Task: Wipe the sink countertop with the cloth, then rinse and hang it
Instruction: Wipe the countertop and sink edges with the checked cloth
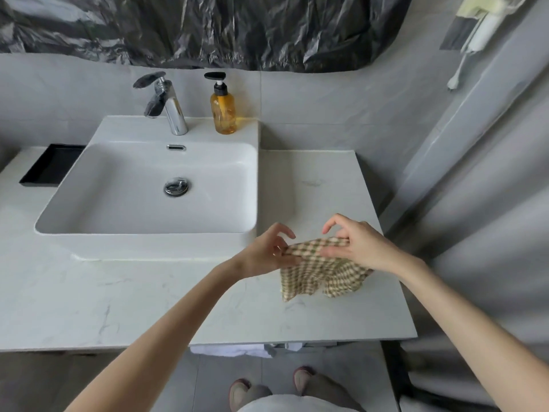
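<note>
The checked waffle-weave cloth (320, 270) hangs over the marble countertop (148, 292), at about 4 o'clock from the basin (142, 185). The left hand (267, 252) pinches its upper corner between thumb and fingertips; the right hand (356, 246) closes on the top edge at 3 o'clock of that, index finger lifted. The cloth looks light, limp and non-slippery, so it likely bunches easily; gathering it into a pad under one palm should suit wiping.
</note>
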Action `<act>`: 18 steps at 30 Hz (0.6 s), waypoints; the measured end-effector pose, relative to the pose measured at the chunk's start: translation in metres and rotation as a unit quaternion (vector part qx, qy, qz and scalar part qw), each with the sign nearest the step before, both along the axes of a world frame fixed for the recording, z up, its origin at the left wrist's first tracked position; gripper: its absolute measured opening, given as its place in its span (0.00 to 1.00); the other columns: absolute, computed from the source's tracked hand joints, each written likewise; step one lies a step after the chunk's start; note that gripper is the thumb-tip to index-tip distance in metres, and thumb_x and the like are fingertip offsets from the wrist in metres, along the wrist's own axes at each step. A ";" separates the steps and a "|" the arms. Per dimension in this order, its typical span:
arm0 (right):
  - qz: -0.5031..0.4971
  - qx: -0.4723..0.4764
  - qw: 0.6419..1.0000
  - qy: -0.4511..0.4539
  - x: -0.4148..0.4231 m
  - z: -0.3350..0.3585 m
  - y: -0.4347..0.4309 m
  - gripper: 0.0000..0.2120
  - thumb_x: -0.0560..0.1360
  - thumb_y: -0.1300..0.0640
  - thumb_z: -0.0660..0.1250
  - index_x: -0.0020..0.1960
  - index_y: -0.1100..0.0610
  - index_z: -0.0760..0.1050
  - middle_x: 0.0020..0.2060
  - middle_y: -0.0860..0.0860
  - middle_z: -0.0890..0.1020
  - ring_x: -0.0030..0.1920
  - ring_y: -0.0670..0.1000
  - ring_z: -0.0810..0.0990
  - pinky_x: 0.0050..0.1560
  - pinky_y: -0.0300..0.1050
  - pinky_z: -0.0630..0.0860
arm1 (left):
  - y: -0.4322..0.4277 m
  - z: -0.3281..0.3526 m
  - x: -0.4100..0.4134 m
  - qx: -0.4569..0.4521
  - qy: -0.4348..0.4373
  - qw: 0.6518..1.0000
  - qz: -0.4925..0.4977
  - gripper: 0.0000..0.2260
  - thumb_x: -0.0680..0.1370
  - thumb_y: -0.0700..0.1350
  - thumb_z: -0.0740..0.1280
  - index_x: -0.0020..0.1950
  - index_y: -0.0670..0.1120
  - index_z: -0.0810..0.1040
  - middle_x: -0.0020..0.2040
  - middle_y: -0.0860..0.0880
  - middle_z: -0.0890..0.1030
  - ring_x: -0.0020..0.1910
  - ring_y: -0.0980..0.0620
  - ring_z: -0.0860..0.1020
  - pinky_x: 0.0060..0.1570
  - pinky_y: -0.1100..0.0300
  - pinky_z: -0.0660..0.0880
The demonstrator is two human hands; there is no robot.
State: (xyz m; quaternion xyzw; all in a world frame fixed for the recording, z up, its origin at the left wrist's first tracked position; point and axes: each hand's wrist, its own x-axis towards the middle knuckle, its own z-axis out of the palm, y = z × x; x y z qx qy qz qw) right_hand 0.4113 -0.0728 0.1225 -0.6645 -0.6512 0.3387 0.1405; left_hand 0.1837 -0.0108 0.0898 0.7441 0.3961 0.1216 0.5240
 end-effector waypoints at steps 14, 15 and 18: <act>0.114 -0.058 0.991 0.050 0.112 -0.049 0.032 0.12 0.73 0.46 0.69 0.43 0.56 0.77 0.36 0.51 0.80 0.35 0.50 0.77 0.36 0.47 0.69 | -0.047 -0.012 0.073 -0.057 0.019 0.974 0.216 0.06 0.77 0.46 0.66 0.46 0.46 0.70 0.40 0.49 0.75 0.40 0.50 0.77 0.38 0.52 0.82; 0.123 -0.056 0.988 0.074 0.119 -0.048 0.031 0.10 0.73 0.46 0.69 0.44 0.52 0.77 0.38 0.50 0.82 0.38 0.52 0.80 0.39 0.49 0.73 | -0.053 -0.009 0.078 -0.074 0.000 0.969 0.236 0.05 0.78 0.45 0.65 0.47 0.45 0.70 0.41 0.49 0.75 0.43 0.50 0.78 0.38 0.50 0.82; 0.152 -0.052 0.981 0.108 0.133 -0.045 0.031 0.04 0.74 0.46 0.69 0.45 0.45 0.76 0.42 0.49 0.84 0.44 0.49 0.83 0.47 0.48 0.78 | -0.065 -0.008 0.090 -0.093 -0.014 0.954 0.283 0.06 0.78 0.43 0.64 0.50 0.42 0.72 0.43 0.49 0.74 0.45 0.51 0.78 0.35 0.50 0.82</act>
